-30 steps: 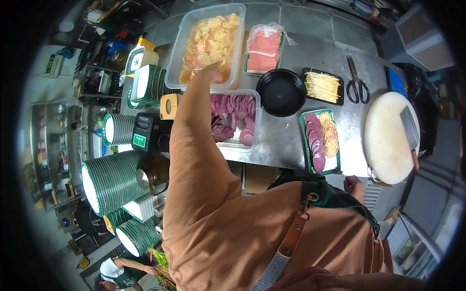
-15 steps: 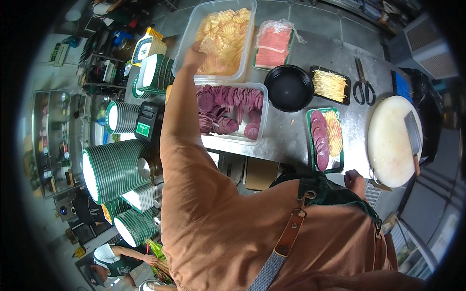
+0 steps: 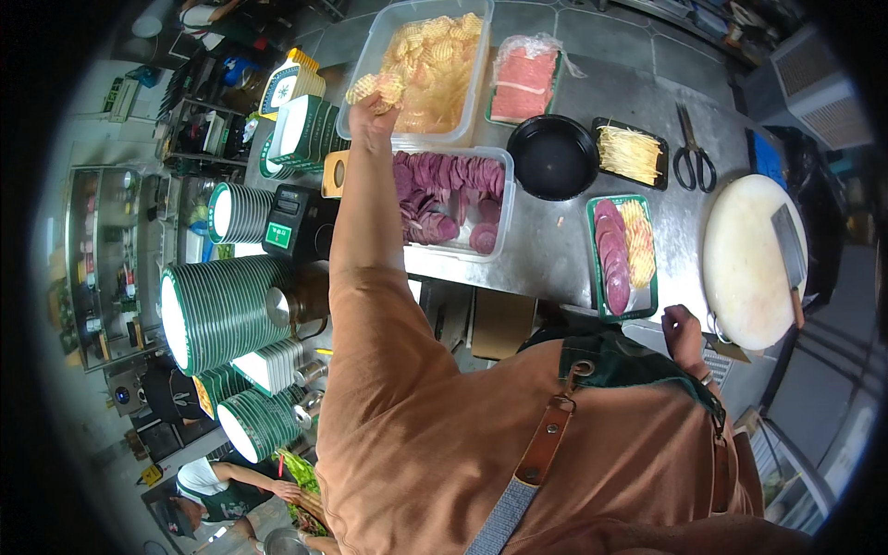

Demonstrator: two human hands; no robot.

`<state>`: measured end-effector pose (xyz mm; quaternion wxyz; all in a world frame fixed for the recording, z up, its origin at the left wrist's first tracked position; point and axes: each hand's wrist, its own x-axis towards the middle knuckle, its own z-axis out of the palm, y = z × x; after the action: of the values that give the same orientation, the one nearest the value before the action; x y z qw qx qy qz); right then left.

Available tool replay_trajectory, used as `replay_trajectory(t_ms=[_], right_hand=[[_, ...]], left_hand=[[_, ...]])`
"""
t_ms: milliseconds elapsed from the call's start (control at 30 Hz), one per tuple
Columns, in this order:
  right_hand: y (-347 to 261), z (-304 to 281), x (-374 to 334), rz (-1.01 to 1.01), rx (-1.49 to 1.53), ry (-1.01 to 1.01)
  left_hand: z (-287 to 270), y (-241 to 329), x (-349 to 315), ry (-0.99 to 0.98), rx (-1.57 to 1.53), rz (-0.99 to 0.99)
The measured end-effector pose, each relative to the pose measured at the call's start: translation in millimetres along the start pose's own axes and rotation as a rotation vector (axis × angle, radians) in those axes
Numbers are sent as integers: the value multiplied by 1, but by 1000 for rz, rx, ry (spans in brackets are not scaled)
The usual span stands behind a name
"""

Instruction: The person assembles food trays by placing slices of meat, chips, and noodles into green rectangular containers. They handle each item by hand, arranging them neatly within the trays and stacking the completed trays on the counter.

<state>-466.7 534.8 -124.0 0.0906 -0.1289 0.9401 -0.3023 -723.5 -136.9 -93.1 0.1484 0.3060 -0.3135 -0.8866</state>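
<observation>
My left hand (image 3: 373, 118) is closed on a bunch of waffle-cut potato slices (image 3: 377, 90), raised over the near left rim of a clear plastic tub (image 3: 349, 129). More potato slices (image 3: 453, 46) lie in liquid inside that tub. My right hand (image 3: 683, 335) hangs at the table's near edge, fingers curled, with nothing visible in them. Close to it lies a green-rimmed tray (image 3: 655, 277) holding a row of purple sweet potato slices (image 3: 612, 254) beside a row of potato slices (image 3: 638, 242).
Another clear tub (image 3: 505, 231) holds purple slices. Nearby are wrapped pink meat slices (image 3: 523, 85), a black bowl (image 3: 552, 157), pale strips (image 3: 629, 153), scissors (image 3: 692, 162) and a round board (image 3: 749, 268) bearing a knife (image 3: 788, 245). Stacked trays (image 3: 222, 310) line the left; a co-worker (image 3: 222, 486) is lower left.
My left hand has lifted from inside the tub toward its near left side, bringing out a bunch of potato slices. The right hand has shifted slightly at the table edge.
</observation>
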Motion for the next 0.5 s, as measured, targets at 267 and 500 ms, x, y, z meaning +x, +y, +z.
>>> replay_trajectory(t_ms=[267, 500], right_hand=[[-101, -55, 108, -185, 176, 123], [-144, -57, 156, 114, 1008, -29]], left_hand=[[77, -110, -152, -259, -365, -324], [80, -247, -290, -371, -319, -658]])
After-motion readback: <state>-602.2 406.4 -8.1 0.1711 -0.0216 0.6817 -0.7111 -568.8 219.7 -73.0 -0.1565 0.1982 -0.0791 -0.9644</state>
